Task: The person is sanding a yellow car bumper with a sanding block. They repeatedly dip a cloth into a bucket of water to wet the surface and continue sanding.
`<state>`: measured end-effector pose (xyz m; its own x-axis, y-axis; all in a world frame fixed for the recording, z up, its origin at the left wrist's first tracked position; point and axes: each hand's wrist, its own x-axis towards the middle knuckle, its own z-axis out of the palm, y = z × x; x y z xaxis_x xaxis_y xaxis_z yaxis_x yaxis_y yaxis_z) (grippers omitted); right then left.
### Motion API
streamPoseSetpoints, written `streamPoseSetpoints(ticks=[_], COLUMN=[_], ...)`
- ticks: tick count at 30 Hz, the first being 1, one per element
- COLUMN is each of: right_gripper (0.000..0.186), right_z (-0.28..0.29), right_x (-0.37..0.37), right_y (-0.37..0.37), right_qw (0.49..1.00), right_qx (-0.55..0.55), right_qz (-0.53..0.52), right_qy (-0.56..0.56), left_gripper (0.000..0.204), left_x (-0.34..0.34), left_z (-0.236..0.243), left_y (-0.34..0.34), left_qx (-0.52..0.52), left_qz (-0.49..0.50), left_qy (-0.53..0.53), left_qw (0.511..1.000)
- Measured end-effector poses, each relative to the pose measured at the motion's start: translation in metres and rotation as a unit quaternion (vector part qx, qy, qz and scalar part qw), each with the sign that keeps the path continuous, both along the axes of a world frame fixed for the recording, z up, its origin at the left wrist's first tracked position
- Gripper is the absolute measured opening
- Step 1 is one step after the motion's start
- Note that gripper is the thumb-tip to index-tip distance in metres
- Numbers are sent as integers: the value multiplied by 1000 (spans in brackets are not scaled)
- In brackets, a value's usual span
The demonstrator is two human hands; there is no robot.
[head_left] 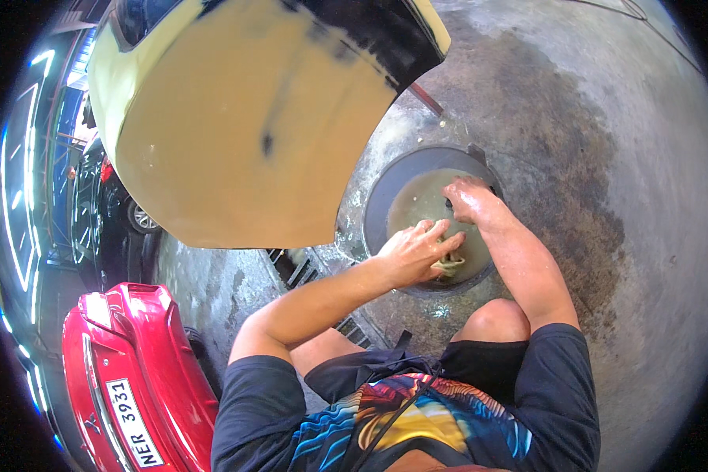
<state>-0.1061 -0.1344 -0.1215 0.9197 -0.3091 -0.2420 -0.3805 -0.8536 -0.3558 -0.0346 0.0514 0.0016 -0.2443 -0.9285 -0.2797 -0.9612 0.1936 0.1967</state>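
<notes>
Wet, stained concrete floor [606,157]; we crouch over a round black basin [381,197] of murky water beside a sanded beige car panel [236,134]. Left hand [417,252] clamps a soggy sanding pad [451,265]; right hand [468,198] dips apart, grip unclear. Best to squeeze low, inside the rim. Red car [126,370] nearby.

Bright, even light overall, colours saturated. Strong fisheye: black vignette in all corners, straight lines bend near the rim. Neon-like strip lights [20,181] at the left edge blow out to white-blue. Wet concrete floor [606,157] shows soft sheen, no hard shadows. Glare on the red car [126,354]. The sanded yellow panel [236,126] is close and slightly soft; centre sharp.
</notes>
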Motion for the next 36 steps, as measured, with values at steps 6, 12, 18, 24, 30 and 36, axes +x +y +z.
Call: streamPoseSetpoints(ticks=[6, 12, 18, 24, 30, 36], right_gripper=[34, 39, 40, 37, 37, 37], right_z=[-2, 2, 9, 15, 18, 18], right_x=[-1, -4, -8, -9, -8, -9], right_y=[-1, -2, -1, 1, -1, -3], right_qw=[999, 998, 997, 995, 996, 996], right_qx=[14, 36, 45, 71, 73, 83], right_qz=[-3, -14, -5, -3, -5, -18], right_qy=[-41, -52, -57, -71, -45, -41], left_gripper=[86, 101, 102, 99, 92, 89], left_x=[35, 76, 83, 84, 90, 90], left_z=[101, 178, 176, 179, 193, 203], left_y=[-70, -105, -43, -4, -56, -96], left_qx=[-300, -296, -258, -199, -249, -321], left_qz=[-84, 15, 11, 22, -3, -1], left_qy=[-298, -494, -471, -474, -486, -501], left_qw=[902, 818, 844, 857, 838, 804])
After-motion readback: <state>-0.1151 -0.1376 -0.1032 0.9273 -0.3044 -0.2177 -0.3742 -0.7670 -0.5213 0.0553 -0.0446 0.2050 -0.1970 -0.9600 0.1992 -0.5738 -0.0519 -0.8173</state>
